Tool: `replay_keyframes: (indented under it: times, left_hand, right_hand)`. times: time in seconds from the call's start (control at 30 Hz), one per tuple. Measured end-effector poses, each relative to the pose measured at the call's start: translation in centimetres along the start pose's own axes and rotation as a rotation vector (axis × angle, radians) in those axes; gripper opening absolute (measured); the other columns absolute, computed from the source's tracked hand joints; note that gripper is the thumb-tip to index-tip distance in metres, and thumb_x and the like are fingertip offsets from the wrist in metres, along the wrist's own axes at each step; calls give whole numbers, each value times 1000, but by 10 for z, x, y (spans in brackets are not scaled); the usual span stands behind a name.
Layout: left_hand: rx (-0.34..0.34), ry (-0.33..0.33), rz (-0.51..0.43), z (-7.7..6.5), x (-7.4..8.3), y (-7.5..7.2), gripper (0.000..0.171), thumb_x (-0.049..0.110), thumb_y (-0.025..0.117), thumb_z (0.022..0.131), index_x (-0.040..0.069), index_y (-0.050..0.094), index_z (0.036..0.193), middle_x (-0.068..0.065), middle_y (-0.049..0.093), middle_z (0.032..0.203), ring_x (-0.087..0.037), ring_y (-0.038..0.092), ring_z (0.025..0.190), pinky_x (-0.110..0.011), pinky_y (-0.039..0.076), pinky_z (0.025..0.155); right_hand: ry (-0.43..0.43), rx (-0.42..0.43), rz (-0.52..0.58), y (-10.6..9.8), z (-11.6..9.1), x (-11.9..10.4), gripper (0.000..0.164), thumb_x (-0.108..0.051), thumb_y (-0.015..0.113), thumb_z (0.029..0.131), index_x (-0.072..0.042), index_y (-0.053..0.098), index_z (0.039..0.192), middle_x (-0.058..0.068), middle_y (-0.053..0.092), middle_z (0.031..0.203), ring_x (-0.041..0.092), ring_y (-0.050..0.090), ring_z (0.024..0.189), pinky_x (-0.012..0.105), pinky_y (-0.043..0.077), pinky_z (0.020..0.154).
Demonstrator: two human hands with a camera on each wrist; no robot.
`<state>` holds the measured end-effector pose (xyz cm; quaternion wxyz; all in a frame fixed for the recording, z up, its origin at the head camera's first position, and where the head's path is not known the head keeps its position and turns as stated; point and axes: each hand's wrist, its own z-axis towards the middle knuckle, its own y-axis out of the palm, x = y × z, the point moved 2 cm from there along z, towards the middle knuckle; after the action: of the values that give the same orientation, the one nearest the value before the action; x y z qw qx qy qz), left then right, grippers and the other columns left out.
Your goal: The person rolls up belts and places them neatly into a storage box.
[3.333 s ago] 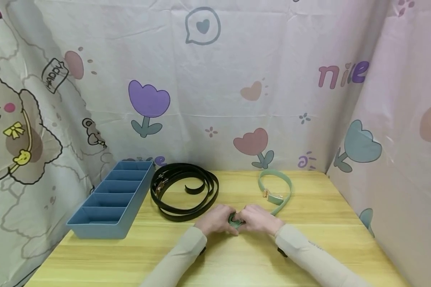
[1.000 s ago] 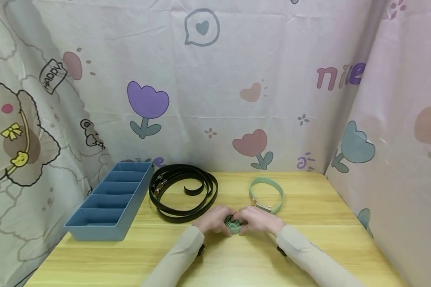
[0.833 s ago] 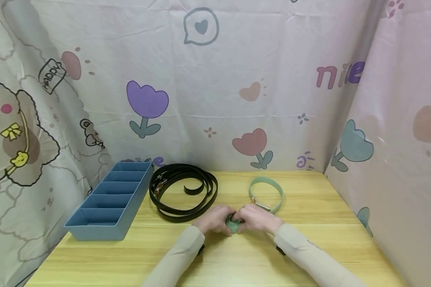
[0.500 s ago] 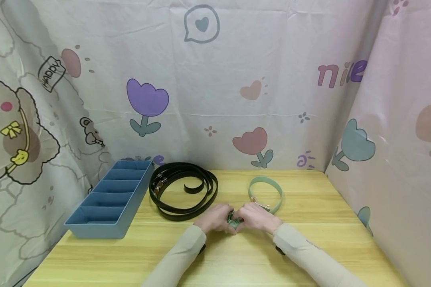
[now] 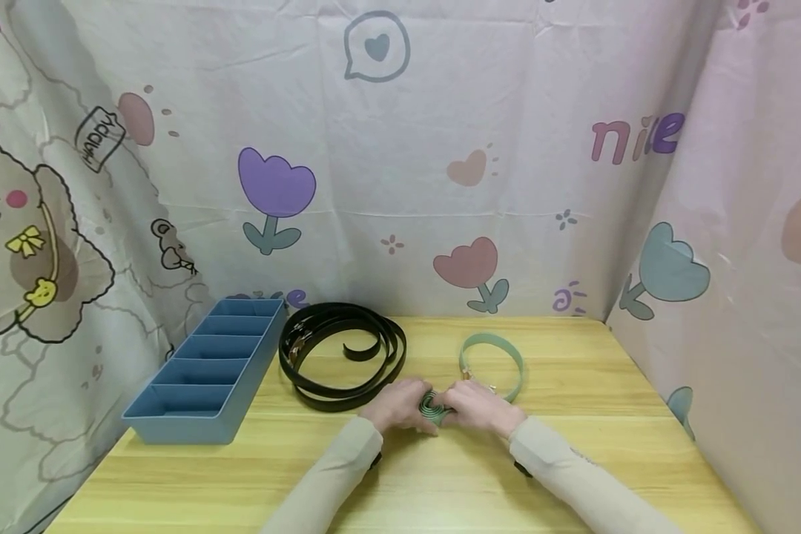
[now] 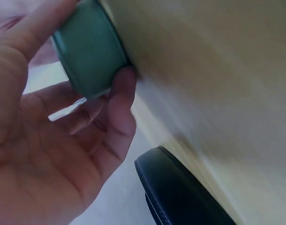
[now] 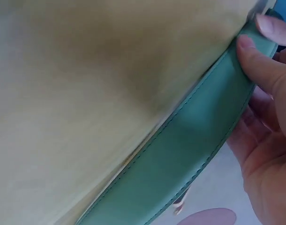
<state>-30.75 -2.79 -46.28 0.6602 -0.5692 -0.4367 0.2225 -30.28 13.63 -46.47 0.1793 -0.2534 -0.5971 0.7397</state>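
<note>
A light green belt (image 5: 518, 358) lies on the table, one end wound into a tight spiral between both hands. My left hand (image 5: 397, 406) curls round the left side of this roll. In the left wrist view, the thumb and fingers of that hand (image 6: 44, 154) grip the rolled green belt (image 6: 91, 51). Thumb and fingers of my right hand (image 5: 479, 406) pinch the belt where it enters the roll; the right wrist view shows its flat stitched strap (image 7: 171, 150) running away from the fingers. Behind my right hand the rest forms a loose loop, its gold buckle partly hidden.
Black belts (image 5: 337, 406) lie in loose loops left of the hands, metal buckles on their left side. At the far left stands a blue-grey divided box (image 5: 173, 430) with several compartments. Printed curtains (image 5: 374, 185) hang at the table's back and sides.
Over these seconds the green belt's loose loop has drawn left and nearer the hands, while more strap has gone into the spiral. Both hands stay almost in place. Black belts and box are unmoved.
</note>
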Motion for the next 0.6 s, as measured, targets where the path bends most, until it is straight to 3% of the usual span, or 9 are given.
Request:
replay_keyframes:
  times: [0.1,0.2,0.3,0.37,0.47,0.6]
  left_hand:
    - [21,-5,27,0,2,0,39,45,87,68,23,59,83,10,52,79,-7,47,68,-25,40,60]
    - [17,-1,57,0,2,0,38,45,87,69,23,61,86,10,51,80,-7,47,69,-25,40,61]
    - [12,0,83,1,2,1,39,45,87,68,23,61,88,10,51,81,-7,47,71,-26,40,62]
    - [16,3,100,2,2,1,41,46,87,68,22,60,87,9,50,81,-8,47,70,-26,40,61]
    - [19,9,121,2,1,2,43,47,87,68,21,60,88,9,49,81,-8,46,70,-26,39,60]
    - [20,17,132,2,1,3,44,48,86,69,20,61,92,9,49,83,-8,46,72,-27,40,62]
  right_hand:
    - [16,-14,32,1,-2,1,12,-23,76,85,-25,64,86,-13,59,68,-6,39,58,16,40,60]
    - [43,-40,110,-2,-6,3,14,-22,73,87,-22,63,97,-13,61,72,-6,44,62,15,41,58]
    - [99,21,133,-10,-10,7,17,-18,66,89,-19,63,106,-13,65,81,-3,54,70,18,47,63]
    - [139,112,70,-17,-11,10,16,-16,63,89,-17,64,105,-12,64,88,1,57,78,20,49,68]
    - [201,213,-96,-24,-11,19,11,-13,67,88,-15,67,99,-6,58,89,9,54,79,25,47,65]
    - [305,153,-163,-23,-14,29,11,-11,70,86,-13,71,97,0,56,87,13,49,74,29,43,60]
